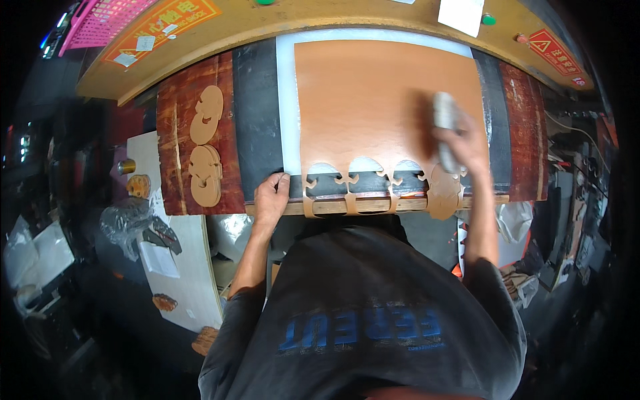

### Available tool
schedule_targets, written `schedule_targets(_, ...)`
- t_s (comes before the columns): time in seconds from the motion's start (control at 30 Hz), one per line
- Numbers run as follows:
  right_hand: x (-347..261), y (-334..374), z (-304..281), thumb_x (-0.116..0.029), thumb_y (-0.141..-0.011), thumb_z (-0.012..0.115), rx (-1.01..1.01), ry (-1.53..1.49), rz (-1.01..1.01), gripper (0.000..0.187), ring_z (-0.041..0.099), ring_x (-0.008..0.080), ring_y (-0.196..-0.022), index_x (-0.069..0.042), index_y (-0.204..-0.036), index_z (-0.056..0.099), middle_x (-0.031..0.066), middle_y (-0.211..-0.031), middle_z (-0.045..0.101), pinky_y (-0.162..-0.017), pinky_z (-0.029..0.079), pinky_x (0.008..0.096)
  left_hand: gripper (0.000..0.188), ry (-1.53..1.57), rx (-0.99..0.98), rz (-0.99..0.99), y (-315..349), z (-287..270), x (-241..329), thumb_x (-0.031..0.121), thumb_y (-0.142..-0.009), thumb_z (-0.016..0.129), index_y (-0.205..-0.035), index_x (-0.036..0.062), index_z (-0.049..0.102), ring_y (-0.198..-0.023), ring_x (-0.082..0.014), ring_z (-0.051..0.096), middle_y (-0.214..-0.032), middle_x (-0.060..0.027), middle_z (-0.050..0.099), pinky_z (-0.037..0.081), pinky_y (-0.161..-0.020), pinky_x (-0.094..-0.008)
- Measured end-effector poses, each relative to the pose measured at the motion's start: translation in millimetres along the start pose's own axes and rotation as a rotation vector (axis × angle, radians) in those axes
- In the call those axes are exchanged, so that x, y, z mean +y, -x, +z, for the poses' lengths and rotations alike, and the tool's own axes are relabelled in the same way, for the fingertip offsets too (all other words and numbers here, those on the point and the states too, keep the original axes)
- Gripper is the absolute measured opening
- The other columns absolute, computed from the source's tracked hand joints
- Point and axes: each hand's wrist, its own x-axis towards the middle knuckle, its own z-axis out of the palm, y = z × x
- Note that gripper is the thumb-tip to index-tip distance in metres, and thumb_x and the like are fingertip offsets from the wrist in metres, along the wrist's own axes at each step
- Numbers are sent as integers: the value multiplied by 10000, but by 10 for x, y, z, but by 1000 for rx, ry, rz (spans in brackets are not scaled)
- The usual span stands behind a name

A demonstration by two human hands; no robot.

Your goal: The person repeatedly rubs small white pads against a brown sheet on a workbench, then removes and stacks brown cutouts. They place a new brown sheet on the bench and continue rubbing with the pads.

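A tan leather-like sheet (387,100) lies over a white board (288,113) on the dark bed of a machine. Rounded openings run along the sheet's near edge, leaving thin strips between them. My right hand (463,143) is closed around a pale grey oblong thing (445,120) that looks like a cutting die, held above the sheet's right side and smeared by motion. At the board's near left corner, my left hand (272,197) pinches the edge. Beneath my right forearm, a cut tan piece (443,190) lies at the sheet's near right corner.
Stacked tan cut pieces (206,177) and another group (208,113) lie on the reddish-brown wooden board (180,120) at left. A yellow machine beam (320,15) spans the far side. A pink basket (100,23) stands far left, with a side table (190,250) below.
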Motion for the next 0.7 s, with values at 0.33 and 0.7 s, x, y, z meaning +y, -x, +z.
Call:
schedule_targets(0.33,-1651,-72,2244,-447,-855,718,-2,453,-21,837,596,460,-1313,-39,-1553,499,370,-1488,490,-1139,479,461,271,93,-118,229,-349,-264,39,238,-1021,669,-1131,9,761,-887,-315,708,-982,-182,747,557,-818,-403)
schedule_targets(0.7,-1225,-575,2156,-483,-964,741,-54,458,-118,720,679,370,-1179,-77,-1533,567,274,-1362,609,-1011,562,421,787,-279,-143,554,-569,150,557,366,-855,849,-1470,-19,544,-998,-361,712,-1149,-172,624,590,-837,-454)
